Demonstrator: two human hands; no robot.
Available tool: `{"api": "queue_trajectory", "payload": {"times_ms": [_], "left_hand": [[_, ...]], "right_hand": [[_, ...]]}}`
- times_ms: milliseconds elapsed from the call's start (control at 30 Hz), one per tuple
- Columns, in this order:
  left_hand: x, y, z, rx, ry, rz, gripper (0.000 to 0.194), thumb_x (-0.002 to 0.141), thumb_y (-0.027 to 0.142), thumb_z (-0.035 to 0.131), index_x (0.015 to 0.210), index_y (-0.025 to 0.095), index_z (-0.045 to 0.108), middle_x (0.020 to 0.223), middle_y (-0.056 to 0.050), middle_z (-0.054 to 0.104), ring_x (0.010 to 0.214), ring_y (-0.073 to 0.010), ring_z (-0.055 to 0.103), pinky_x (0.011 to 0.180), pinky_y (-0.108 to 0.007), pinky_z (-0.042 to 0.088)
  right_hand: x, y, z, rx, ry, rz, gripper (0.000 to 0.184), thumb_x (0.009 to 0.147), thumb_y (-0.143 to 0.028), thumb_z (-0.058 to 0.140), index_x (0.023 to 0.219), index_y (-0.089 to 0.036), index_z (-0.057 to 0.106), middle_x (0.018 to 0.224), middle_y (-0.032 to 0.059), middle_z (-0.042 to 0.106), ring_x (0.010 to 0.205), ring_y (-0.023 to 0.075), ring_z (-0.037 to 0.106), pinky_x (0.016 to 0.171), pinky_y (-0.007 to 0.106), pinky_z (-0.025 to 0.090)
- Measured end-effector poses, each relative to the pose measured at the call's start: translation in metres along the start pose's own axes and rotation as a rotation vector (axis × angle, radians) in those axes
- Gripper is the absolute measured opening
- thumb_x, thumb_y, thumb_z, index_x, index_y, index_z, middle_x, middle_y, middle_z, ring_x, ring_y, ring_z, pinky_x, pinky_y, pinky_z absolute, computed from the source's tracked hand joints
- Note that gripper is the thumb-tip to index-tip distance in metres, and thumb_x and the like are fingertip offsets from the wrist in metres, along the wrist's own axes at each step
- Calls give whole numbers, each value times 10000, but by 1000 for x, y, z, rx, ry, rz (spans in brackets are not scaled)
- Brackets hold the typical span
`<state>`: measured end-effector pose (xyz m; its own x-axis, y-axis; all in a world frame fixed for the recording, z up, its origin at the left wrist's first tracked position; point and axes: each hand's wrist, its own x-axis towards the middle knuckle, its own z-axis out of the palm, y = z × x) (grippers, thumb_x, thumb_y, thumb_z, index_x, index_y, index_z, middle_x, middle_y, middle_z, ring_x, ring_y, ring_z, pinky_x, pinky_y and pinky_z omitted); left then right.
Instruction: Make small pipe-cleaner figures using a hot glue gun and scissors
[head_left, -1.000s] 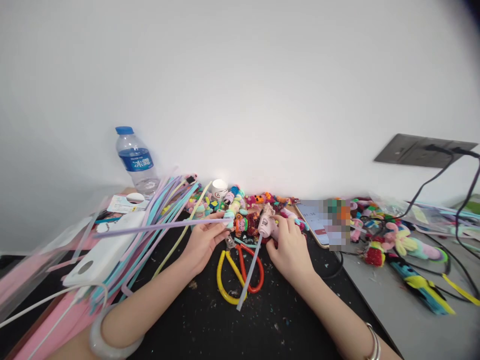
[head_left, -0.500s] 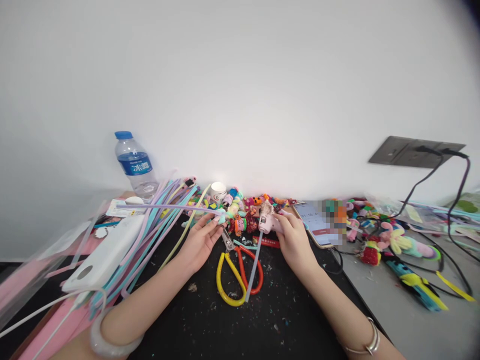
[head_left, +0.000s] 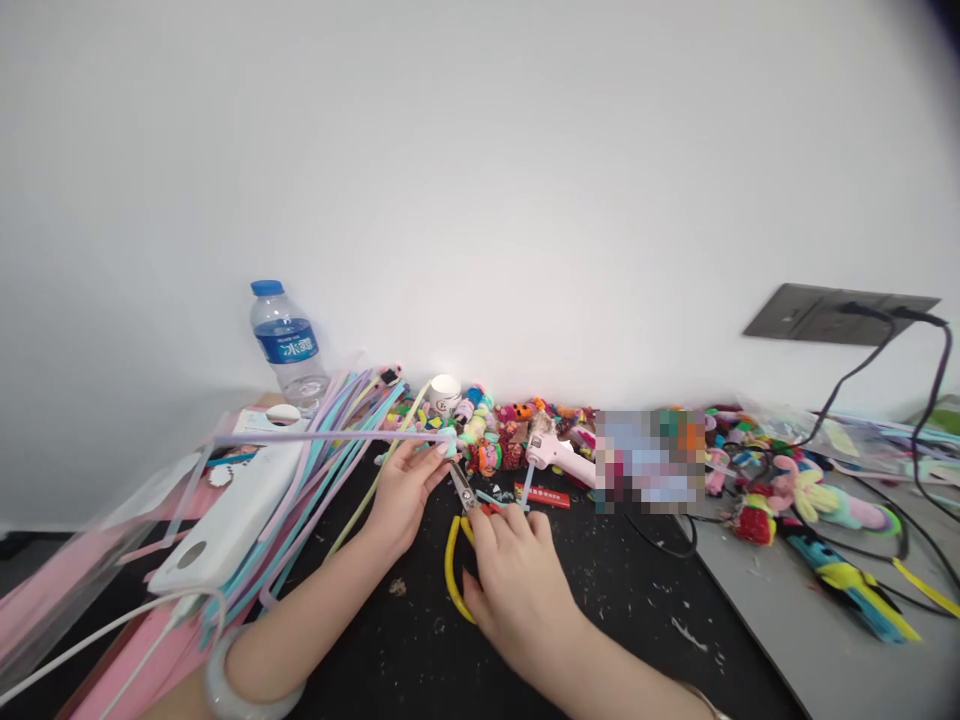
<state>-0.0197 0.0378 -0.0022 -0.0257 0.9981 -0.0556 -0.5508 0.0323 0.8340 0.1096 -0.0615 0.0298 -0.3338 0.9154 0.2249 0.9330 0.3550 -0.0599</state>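
My left hand (head_left: pixel 405 495) is closed, pinching a small light-blue fuzzy piece (head_left: pixel 448 441) between its fingertips. A long purple pipe cleaner (head_left: pixel 322 437) runs from that piece out to the left. Lower down, my right hand (head_left: pixel 517 580) curls over the handles of a pair of scissors (head_left: pixel 454 570); a yellow loop shows beside the thumb, while the red loop is mostly covered. The scissors' blades point up toward my left hand. Beyond my right hand lies a pink hot glue gun (head_left: pixel 562 458), with a clear glue stick (head_left: pixel 529 482) poking out of it.
Pipe cleaners (head_left: pixel 300 520) are bundled at left beside a white power bank-like block (head_left: pixel 225 510) and a water bottle (head_left: pixel 289 345). Small fuzzy dolls (head_left: pixel 491 455) and a paper cup (head_left: pixel 445 393) line the wall. Black cables (head_left: pixel 922 400) hang at right.
My right hand has let go of the glue gun, which now lies on the table, and has come down and left onto the scissors. My left hand still pinches the light-blue piece.
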Motion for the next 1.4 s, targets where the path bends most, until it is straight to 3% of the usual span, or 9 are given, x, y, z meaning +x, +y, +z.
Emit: {"api": "queue_trajectory", "payload": {"times_ms": [267, 433, 500, 600, 700, 767, 900, 1133, 1400], "left_hand": [[-3, 6, 2, 166, 61, 126, 352, 657, 238, 734, 982, 180, 613, 881, -33, 679, 838, -176, 643, 774, -292, 503], [0, 6, 2, 205, 100, 167, 354, 651, 242, 730, 974, 186, 595, 858, -38, 670, 853, -198, 640, 770, -308, 509], [1, 5, 0, 215, 85, 183, 366, 683, 269, 707, 1020, 193, 587, 933, -54, 664, 873, -201, 637, 787, -320, 510], [2, 3, -3, 227, 80, 213, 405, 711, 298, 682, 1089, 199, 578, 1040, -69, 637, 938, -211, 618, 830, -348, 503], [4, 3, -4, 211, 98, 192, 397, 699, 289, 695, 1078, 210, 606, 1048, -67, 638, 969, -222, 606, 820, -333, 504], [4, 4, -3, 194, 106, 160, 401, 674, 279, 717, 1057, 204, 625, 1022, -63, 649, 967, -223, 608, 800, -311, 506], [5, 4, -2, 186, 78, 122, 462, 628, 266, 754, 1060, 161, 627, 983, -71, 673, 950, -212, 625, 834, -307, 492], [-4, 2, 1, 122, -34, -22, 406, 686, 286, 721, 1064, 185, 612, 943, -57, 699, 847, -179, 673, 785, -278, 518], [-7, -1, 2, 11, -23, -213, 272, 716, 154, 699, 975, 193, 625, 913, -29, 704, 817, -139, 687, 759, -223, 533]], "right_hand": [[15, -11, -4, -120, -259, 261, 433, 728, -27, 502, 1153, -105, 526, 934, 158, 640, 749, 249, 635, 684, 371, 448], [15, 6, -15, -29, -389, 288, 515, 617, -9, 534, 1129, -58, 508, 775, 140, 678, 698, 269, 664, 650, 346, 445], [13, 21, -18, 51, -355, 304, 541, 594, -49, 542, 1134, -58, 501, 816, 155, 679, 734, 285, 657, 587, 315, 430], [12, 47, -21, 315, -331, 323, 348, 583, -119, 541, 927, -131, 586, 697, 77, 669, 642, 227, 624, 519, 267, 392], [12, 68, -29, 865, -551, 419, 393, 592, -139, 502, 982, -143, 552, 627, 7, 655, 452, 118, 526, 426, 209, 373], [12, 78, -36, 1151, -594, 434, 394, 579, -137, 495, 971, -142, 537, 672, 5, 664, 429, 80, 489, 424, 191, 393], [12, 87, -45, 1337, -316, 450, 406, 595, -171, 559, 998, -144, 513, 704, 8, 656, 475, 68, 479, 437, 174, 367], [16, 95, -26, 1013, 75, 465, 267, 640, -268, 623, 864, -158, 529, 674, -6, 588, 594, 121, 532, 555, 231, 415], [11, 88, -22, 309, 115, 385, 249, 728, -375, 565, 628, -210, 406, 531, -42, 462, 489, 114, 410, 470, 223, 278]]}}
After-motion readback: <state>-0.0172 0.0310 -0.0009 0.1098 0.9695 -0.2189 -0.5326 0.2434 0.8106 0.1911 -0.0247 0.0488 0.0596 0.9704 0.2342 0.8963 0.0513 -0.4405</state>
